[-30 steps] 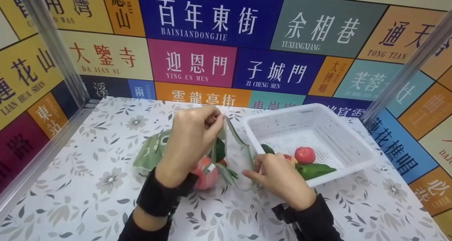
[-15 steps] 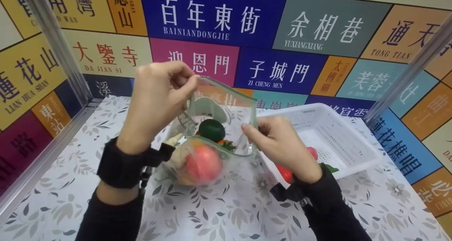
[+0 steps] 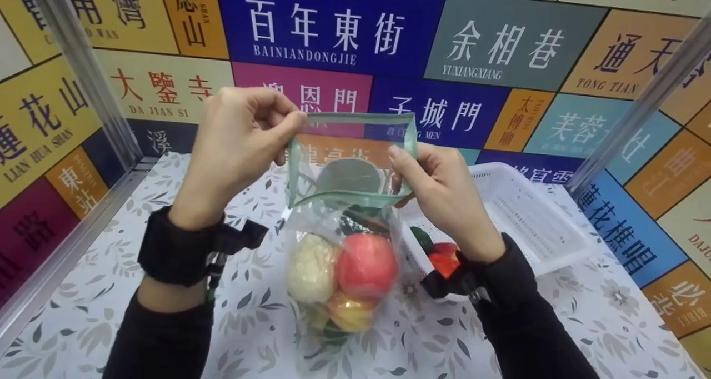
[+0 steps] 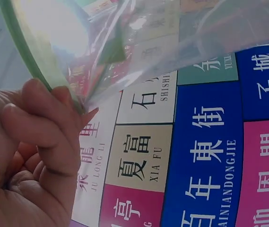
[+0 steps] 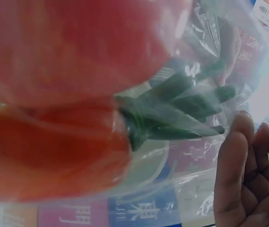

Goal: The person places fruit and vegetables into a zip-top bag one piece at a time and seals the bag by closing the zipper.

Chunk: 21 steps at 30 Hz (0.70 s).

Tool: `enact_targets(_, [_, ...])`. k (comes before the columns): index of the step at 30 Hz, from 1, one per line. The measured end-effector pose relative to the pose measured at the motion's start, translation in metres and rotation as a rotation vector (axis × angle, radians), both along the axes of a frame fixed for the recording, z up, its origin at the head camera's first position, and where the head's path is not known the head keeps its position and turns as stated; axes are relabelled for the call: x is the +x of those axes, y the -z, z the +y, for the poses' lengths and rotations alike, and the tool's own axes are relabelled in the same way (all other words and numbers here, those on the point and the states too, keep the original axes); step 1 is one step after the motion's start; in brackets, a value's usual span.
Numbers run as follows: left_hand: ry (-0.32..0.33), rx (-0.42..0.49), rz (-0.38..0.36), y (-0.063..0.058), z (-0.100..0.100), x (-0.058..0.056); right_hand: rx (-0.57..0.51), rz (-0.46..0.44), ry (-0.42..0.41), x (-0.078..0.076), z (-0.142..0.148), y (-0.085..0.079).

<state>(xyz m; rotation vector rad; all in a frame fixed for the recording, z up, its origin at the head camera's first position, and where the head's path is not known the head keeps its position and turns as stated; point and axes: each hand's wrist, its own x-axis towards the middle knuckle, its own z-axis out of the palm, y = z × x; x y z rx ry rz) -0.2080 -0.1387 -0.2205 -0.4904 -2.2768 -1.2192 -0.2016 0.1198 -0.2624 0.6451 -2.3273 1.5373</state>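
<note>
A clear zip bag with green edging hangs upright between both hands, its mouth spread into a wide rectangle. My left hand pinches the left corner of its rim, and the left wrist view shows the fingertips on the green strip. At the right corner, my right hand holds the rim between thumb and fingers. Through the plastic show a pinkish-red round fruit, a pale round vegetable and a yellow-red fruit. The right wrist view shows an orange carrot with green stalks.
A white perforated plastic basket stands to the right, partly behind my right hand. Inside it are a red item and a dark green one. The leaf-patterned tablecloth reaches back to a wall of coloured signs.
Both hands have come up and apart, lifting the bag and spreading its mouth. The bag has turned upright, and its contents now sit low in it.
</note>
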Motion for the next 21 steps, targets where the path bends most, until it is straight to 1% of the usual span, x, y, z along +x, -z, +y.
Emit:
enact_targets(2, [-0.064,-0.02,0.055,-0.001,-0.002,-0.002,-0.042,0.012,-0.032,-0.005,-0.005,0.005])
enact_targets(4, [-0.123,-0.049,0.122,-0.001,-0.003,-0.003,-0.056,0.037,-0.059,-0.01,-0.01,0.012])
enact_targets(5, [-0.141,-0.068,0.153,0.0,-0.002,-0.003,-0.053,0.042,-0.069,-0.012,-0.012,0.017])
enact_targets(7, [-0.154,-0.107,0.196,0.005,0.002,-0.002,-0.034,0.032,-0.078,-0.018,-0.016,0.029])
enact_targets(9, [-0.13,-0.13,0.211,0.014,0.008,0.001,0.005,0.008,-0.071,-0.024,-0.017,0.043])
enact_targets(10, [-0.117,-0.143,0.214,0.019,0.013,0.002,0.014,-0.018,-0.066,-0.026,-0.017,0.051])
enact_targets(13, [-0.079,-0.175,0.192,0.037,0.028,0.006,0.041,-0.077,-0.039,-0.032,-0.012,0.07])
enact_targets(15, [-0.059,-0.188,0.158,0.049,0.039,0.008,0.045,-0.105,-0.028,-0.033,-0.006,0.079])
enact_targets(18, [-0.031,-0.188,0.092,0.062,0.054,0.011,0.037,-0.163,-0.038,-0.032,0.001,0.089])
enact_targets(21, [-0.037,-0.165,0.036,0.071,0.066,0.015,0.066,-0.213,-0.038,-0.029,0.01,0.094])
